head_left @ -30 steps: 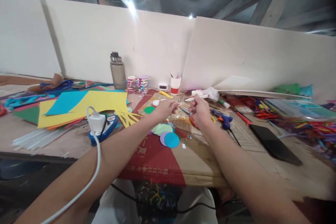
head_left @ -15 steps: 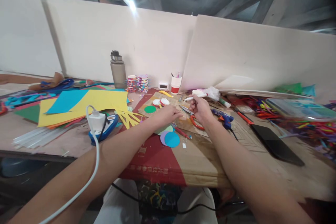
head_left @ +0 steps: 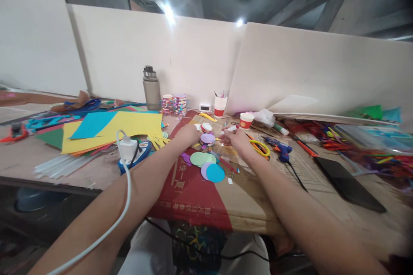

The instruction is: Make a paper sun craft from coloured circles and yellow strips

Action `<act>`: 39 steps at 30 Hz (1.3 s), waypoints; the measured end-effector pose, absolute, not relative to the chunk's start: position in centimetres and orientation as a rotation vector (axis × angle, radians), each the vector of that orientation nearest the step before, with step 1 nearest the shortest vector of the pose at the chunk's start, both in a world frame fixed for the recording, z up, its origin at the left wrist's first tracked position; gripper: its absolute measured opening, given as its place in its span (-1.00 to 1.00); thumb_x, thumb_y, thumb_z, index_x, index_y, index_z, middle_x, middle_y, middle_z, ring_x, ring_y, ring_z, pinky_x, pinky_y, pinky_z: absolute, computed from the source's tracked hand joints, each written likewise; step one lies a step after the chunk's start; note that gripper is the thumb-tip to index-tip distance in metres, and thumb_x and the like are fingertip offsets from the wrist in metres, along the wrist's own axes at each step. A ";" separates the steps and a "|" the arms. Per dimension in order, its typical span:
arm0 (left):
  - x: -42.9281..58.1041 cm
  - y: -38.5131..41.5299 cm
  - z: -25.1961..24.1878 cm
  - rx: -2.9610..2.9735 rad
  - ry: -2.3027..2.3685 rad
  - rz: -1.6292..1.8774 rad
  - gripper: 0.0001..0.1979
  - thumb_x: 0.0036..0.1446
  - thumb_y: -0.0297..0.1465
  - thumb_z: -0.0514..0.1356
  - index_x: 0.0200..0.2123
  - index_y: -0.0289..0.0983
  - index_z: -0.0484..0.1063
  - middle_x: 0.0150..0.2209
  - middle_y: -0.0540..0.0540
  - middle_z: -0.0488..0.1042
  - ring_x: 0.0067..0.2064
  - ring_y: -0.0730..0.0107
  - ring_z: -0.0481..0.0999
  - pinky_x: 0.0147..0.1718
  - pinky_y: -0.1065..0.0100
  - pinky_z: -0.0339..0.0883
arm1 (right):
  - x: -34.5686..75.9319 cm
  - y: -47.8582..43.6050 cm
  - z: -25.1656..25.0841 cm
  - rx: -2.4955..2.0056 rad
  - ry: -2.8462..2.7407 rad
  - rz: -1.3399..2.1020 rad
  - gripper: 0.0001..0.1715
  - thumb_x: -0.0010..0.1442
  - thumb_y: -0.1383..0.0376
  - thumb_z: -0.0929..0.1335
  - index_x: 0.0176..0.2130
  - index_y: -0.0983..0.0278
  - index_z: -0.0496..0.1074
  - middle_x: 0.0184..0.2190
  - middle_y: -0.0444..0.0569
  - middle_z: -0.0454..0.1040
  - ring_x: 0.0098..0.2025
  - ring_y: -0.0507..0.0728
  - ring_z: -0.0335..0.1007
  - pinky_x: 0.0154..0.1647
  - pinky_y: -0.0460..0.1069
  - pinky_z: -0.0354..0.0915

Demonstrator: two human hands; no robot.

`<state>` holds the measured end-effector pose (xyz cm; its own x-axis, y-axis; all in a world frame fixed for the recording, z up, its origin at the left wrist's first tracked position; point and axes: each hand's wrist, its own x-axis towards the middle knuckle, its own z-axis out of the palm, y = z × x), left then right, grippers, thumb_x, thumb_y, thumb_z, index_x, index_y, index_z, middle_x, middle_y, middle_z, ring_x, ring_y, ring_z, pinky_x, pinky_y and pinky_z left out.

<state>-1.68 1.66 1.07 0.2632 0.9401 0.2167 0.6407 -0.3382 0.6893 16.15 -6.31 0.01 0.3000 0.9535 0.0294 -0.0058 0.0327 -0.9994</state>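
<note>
My left hand (head_left: pixel 191 135) reaches over the cardboard, its fingertips beside white discs with red rims (head_left: pixel 206 127) and a purple round piece (head_left: pixel 207 139). Its fingers are partly hidden, so I cannot tell whether it grips one. My right hand (head_left: pixel 237 138) is closed around a slim white pen-like tube (head_left: pixel 231 129), which points left towards the discs. Closer to me lie overlapping paper circles: pale green (head_left: pixel 198 159), lilac and blue (head_left: pixel 215 173). By my right wrist are yellow loop handles (head_left: pixel 260 148), and a blue glue gun (head_left: pixel 281 150) lies further right.
Paper cups (head_left: pixel 246 120) stand behind my hands, one holding pens. A bottle (head_left: pixel 151 90) and colourful stacked pieces (head_left: pixel 174 104) stand near the white board. Coloured sheets (head_left: pixel 138 124) and a corded blue power strip (head_left: pixel 142 154) lie left; a black phone (head_left: pixel 348 184) lies right.
My right hand has drawn the white tube down and left, uncovering a paper cup. My left hand has shifted left to the discs. The purple piece and yellow loop handles now show.
</note>
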 end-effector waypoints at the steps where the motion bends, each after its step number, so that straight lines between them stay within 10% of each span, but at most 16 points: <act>1: -1.5 1.6 0.9 2.187 1.479 0.733 -0.69 -0.11 -0.38 0.27 -0.79 -0.25 0.29 -0.68 -0.13 0.34 -0.37 0.19 0.46 -0.36 0.34 0.17 | 15.9 -6.3 -0.3 -1.334 -1.015 0.963 -0.93 0.08 0.35 0.38 -0.34 0.25 0.40 -0.59 -0.12 0.51 -0.57 0.04 0.45 -0.59 -0.13 0.29; 21: -0.1 0.8 1.0 1.818 1.332 1.043 -0.92 -0.09 -0.44 0.31 -0.49 -0.32 0.46 -0.44 -0.09 0.52 -0.39 0.36 0.45 -0.40 0.38 0.23 | 15.3 -6.4 -1.0 -1.131 -1.026 0.828 -0.81 0.09 0.24 0.34 -0.24 0.21 0.36 -0.39 -0.10 0.53 -0.28 0.10 0.55 -0.16 0.04 0.44; 39: 0.6 0.5 1.3 1.350 0.561 1.124 -0.70 -0.17 -0.32 0.37 -0.34 -0.37 0.48 -0.43 -0.03 0.47 -0.46 0.55 0.34 -0.42 0.45 0.17 | 15.4 -7.5 0.6 -0.851 -1.179 0.485 -0.63 0.18 0.03 0.33 -0.12 0.21 0.38 -0.17 0.01 0.53 -0.08 0.17 0.49 0.07 0.17 0.37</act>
<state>0.61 0.51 1.32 0.4110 0.8696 0.2737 -0.3040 -0.1524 0.9404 15.44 -7.48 0.56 0.3347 0.7274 0.5991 0.0944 0.6067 -0.7893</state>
